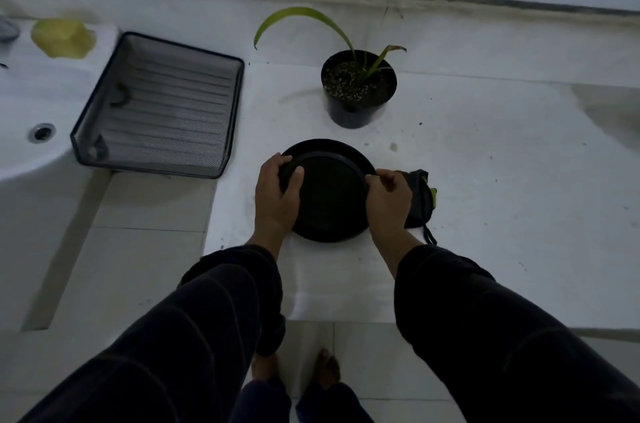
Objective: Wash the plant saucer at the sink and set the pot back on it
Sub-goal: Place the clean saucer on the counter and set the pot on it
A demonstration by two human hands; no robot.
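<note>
On the near counter, left hand (277, 194) and right hand (388, 201) grip the black saucer (329, 194) by opposite rims, so tilting it risks spilling grit or nudging the pot (358, 90) just beyond.

Matt black plastic saucer (329, 194)

The white counter (485, 180) carries a potted plant (358, 90), saucer (329, 194), mesh tray (159, 107) and dark cloth (420, 197).

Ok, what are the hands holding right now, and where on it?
Both grip the black saucer by its rim: left hand on the left edge with the thumb over the rim, right hand pinching the right edge.
</note>
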